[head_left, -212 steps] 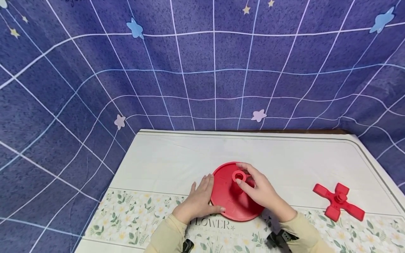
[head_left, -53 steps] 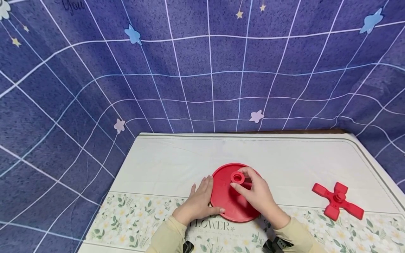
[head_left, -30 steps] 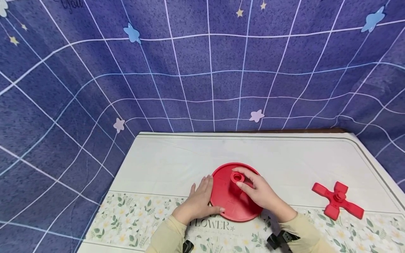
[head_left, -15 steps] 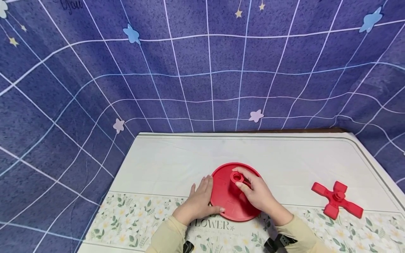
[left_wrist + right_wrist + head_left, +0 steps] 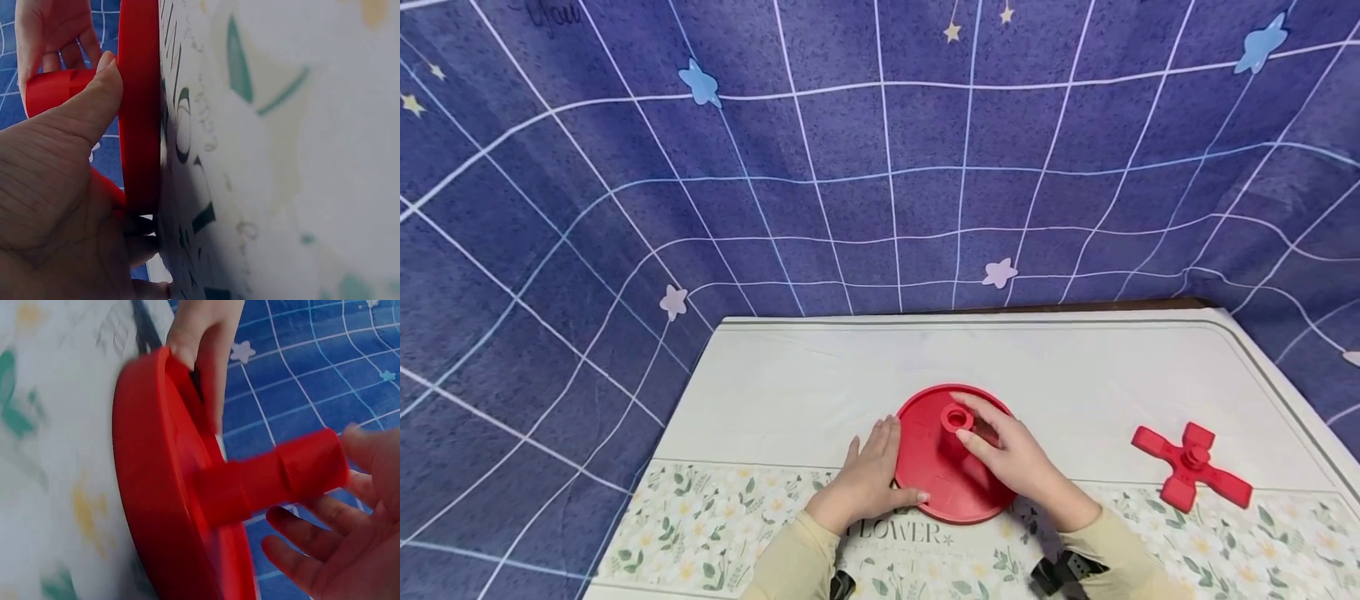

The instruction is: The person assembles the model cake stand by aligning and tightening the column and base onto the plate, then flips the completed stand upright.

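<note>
A red round disc [image 5: 934,475] lies flat on the cloth-covered table [image 5: 790,392], with a short red tube [image 5: 956,417] standing upright at its middle. My left hand [image 5: 868,479] holds the disc's left rim, fingers alongside it and thumb on the near edge. In the left wrist view the thumb [image 5: 94,106] presses on the disc [image 5: 139,106]. My right hand [image 5: 1007,454] curls round the tube from the right, thumb and fingers at its top. In the right wrist view the tube [image 5: 281,475] sticks out from the disc [image 5: 156,487] towards my right hand's fingers [image 5: 325,550].
A red cross-shaped piece [image 5: 1191,467] with a stub in its middle lies on the table's right side. A blue grid-patterned curtain [image 5: 880,167] hangs behind and to the left of the table. The table's near strip has a flower print [image 5: 700,525].
My right hand's fingers have shifted a little round the tube's top. The left hand and the disc stay put. The view has tilted slightly.
</note>
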### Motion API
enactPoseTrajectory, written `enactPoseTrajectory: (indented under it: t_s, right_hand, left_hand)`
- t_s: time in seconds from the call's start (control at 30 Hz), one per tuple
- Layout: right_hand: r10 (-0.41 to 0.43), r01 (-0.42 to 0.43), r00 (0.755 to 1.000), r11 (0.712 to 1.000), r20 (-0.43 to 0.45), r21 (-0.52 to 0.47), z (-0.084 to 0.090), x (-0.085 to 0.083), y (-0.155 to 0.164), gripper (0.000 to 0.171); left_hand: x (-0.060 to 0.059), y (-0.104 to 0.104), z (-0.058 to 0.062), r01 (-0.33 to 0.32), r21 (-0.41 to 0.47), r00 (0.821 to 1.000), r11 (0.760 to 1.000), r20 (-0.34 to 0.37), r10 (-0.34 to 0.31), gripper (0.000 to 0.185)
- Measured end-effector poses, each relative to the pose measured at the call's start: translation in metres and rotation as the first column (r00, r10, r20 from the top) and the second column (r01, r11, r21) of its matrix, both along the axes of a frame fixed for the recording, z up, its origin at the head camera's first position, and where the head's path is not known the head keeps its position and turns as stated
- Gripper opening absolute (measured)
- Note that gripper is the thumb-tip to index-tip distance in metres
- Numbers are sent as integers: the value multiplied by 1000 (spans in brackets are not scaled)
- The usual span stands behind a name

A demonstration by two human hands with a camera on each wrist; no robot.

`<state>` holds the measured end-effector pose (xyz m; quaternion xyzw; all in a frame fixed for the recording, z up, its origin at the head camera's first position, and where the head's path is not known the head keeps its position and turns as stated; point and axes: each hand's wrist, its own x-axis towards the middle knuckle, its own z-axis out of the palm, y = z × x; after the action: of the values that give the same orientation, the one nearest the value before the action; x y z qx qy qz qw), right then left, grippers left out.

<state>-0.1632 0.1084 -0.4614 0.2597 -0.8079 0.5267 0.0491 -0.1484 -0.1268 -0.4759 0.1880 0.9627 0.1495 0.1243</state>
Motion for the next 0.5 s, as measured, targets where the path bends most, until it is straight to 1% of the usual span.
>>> enactPoseTrajectory:
  t_s: [0.07,0.13,0.2,0.23,0.3,0.4,0.5]
  right_hand:
    - [-18,20,999,999,-41,44,4,3,12,53]
    - [-65,75,993,992,-94,103,9,8,29,53]
    - [-130,156,978,975,-165,160,13,13,50,50]
    - [-169,207,964,962,-204,179,15,16,62,49]
    - [-257,318,928,923,-270,215,18,23,87,47]
    - [-372,456,867,861,-332,226,22,34,125,44]
    - [-491,572,810,780,-319,253,24,45,163,38]
  left_hand:
    - [-1,0,-1,1,-4,1000,1000,-1,-1,109]
    - [-2,1,-2,3,-4,1000,1000,-4,-3,109]
    - [-2,1,-2,6,-3,1000,1000,-7,-6,109]
    - [-3,1,-2,9,-1,1000,1000,-7,-9,109]
    - [-3,1,-1,15,1,1000,1000,-8,-15,109]
    - [-2,1,0,17,7,1000,1000,3,-17,109]
    - [-3,1,-1,16,5,1000,1000,6,-16,109]
